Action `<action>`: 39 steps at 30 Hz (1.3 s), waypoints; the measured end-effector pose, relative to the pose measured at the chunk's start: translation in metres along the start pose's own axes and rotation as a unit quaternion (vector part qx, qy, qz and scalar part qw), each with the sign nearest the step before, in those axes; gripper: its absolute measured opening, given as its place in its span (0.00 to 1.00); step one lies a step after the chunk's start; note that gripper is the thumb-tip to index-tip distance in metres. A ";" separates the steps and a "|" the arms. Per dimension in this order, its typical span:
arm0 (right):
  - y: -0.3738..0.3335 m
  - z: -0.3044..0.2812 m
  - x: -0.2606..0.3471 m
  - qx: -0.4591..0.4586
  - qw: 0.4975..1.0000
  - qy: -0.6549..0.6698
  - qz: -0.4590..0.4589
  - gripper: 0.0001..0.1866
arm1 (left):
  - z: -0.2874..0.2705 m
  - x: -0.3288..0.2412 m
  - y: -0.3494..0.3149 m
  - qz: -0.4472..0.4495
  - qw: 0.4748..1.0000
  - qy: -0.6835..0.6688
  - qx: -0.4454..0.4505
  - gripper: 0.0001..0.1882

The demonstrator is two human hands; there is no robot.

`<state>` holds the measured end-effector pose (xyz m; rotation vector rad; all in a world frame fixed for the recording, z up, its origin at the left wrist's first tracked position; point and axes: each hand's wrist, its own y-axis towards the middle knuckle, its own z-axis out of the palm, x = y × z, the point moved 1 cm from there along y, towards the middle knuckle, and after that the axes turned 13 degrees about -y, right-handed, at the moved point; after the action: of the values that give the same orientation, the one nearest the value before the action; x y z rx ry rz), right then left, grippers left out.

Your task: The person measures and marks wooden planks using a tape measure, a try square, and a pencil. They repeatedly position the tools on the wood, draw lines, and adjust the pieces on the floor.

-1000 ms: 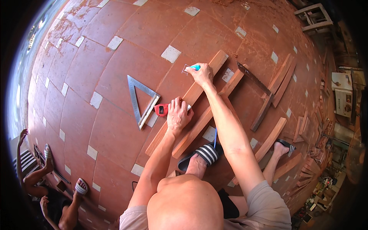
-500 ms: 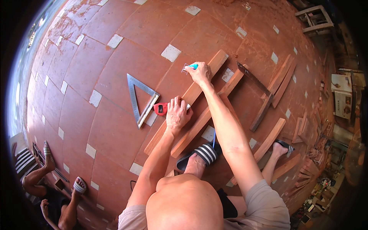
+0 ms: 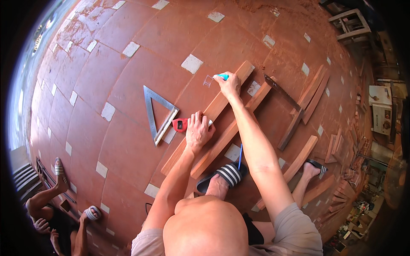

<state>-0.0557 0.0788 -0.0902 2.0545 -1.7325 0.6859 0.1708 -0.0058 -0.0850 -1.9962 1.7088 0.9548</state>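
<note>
My left hand (image 3: 199,131) is closed over a red tape measure (image 3: 180,125), whose body sticks out on the left. A small white end shows by my thumb; I cannot tell what it belongs to. That hand rests on a reddish wooden beam (image 3: 226,96) lying diagonally across the floor. Beyond the beam, my right hand (image 3: 231,85) pinches a short teal marking stick (image 3: 223,77) with a pale tip. Close to the tip, a small pale line drawing (image 3: 208,81) like a chair is on the tile. A metal set square (image 3: 150,112) lies left of the tape measure.
A second beam (image 3: 222,141) lies alongside the first, with a dark handsaw (image 3: 282,91) across its far end. More timber (image 3: 314,87) lies to the right. My sandalled foot (image 3: 220,181) is close below. Another person's legs (image 3: 47,198) are at lower left. A cluttered workbench (image 3: 358,222) lines the right edge.
My right hand has moved slightly right and toward me, uncovering the pale drawing on the tile. My left hand stays on the beam. The other person's hands and feet have shifted.
</note>
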 end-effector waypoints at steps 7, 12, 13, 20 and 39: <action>-0.002 -0.001 0.001 0.054 0.998 -0.036 0.000 0.20 | 0.000 0.000 0.000 0.001 1.000 -0.002 0.000 0.16; -0.004 -0.007 0.002 0.076 0.997 -0.011 0.011 0.21 | -0.001 0.000 -0.001 0.003 1.000 -0.008 -0.001 0.16; -0.005 -0.007 0.003 0.073 0.997 -0.018 0.010 0.21 | -0.001 0.000 0.000 0.003 1.000 -0.008 0.000 0.16; -0.006 -0.003 0.004 0.085 0.995 -0.046 0.008 0.21 | -0.003 -0.002 -0.001 0.006 1.000 0.001 0.003 0.17; -0.135 -0.120 0.002 0.120 0.957 0.265 0.026 0.24 | -0.010 -0.005 -0.005 -0.005 0.995 -0.100 0.002 0.16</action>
<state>0.0612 0.1691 0.0132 1.7422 -1.4448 1.3754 0.1781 -0.0073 -0.0749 -1.8346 1.5894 1.1062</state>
